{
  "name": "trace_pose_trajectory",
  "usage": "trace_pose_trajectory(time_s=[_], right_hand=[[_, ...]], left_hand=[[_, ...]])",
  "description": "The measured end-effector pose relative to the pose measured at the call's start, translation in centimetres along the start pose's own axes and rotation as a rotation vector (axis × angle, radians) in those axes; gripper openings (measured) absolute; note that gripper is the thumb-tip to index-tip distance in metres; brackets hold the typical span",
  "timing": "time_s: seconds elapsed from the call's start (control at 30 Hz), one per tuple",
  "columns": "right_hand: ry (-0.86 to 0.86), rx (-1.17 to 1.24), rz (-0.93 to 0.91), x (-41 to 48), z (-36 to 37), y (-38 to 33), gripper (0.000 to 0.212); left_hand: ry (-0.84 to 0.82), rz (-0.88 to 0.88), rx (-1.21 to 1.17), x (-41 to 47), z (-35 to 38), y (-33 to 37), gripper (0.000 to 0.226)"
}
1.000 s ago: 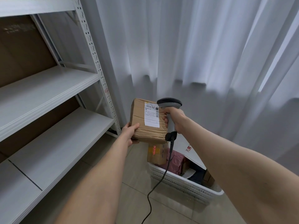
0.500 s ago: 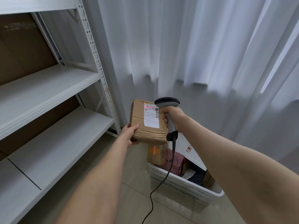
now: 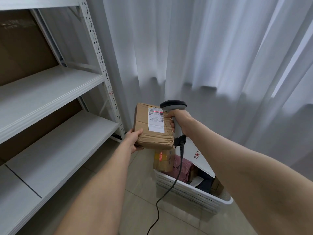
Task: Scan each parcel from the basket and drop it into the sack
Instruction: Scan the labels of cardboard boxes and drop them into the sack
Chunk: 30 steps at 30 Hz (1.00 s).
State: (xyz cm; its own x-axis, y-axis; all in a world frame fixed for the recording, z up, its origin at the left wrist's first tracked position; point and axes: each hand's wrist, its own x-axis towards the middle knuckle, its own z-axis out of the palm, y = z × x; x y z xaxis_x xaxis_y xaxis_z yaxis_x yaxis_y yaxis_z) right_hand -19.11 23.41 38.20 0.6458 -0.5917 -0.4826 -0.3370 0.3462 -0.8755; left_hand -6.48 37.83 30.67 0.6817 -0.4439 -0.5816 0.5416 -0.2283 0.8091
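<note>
Mid-frame, my left hand [image 3: 133, 139] grips the crumpled brown cardboard parcel [image 3: 152, 133], my right hand [image 3: 182, 120] grips the grey corded scanner [image 3: 173, 106], whose red line [image 3: 156, 112] has just reached the white label [image 3: 156, 122], so sacking probably follows.

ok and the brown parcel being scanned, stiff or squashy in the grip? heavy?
Probably light for its size: the left hand holds the cardboard parcel up by one lower corner. Likely a bit squashy, not rigid: its lower face looks creased and dented. Flat-sided, so it should not roll.
</note>
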Motion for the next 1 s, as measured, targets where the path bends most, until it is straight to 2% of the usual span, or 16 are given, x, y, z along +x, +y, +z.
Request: trace_pose_trajectory(time_s=[0.4, 1.0], right_hand=[[0.006, 0.118, 0.008, -0.2, 1.0, 0.5, 0.003], [-0.022, 0.06, 0.008, -0.3, 1.8, 0.2, 0.01]], left_hand=[[0.016, 0.004, 0.018, 0.3, -1.0, -0.2, 0.049], [0.006, -0.014, -0.001, -0.2, -1.9, -0.2, 0.049]])
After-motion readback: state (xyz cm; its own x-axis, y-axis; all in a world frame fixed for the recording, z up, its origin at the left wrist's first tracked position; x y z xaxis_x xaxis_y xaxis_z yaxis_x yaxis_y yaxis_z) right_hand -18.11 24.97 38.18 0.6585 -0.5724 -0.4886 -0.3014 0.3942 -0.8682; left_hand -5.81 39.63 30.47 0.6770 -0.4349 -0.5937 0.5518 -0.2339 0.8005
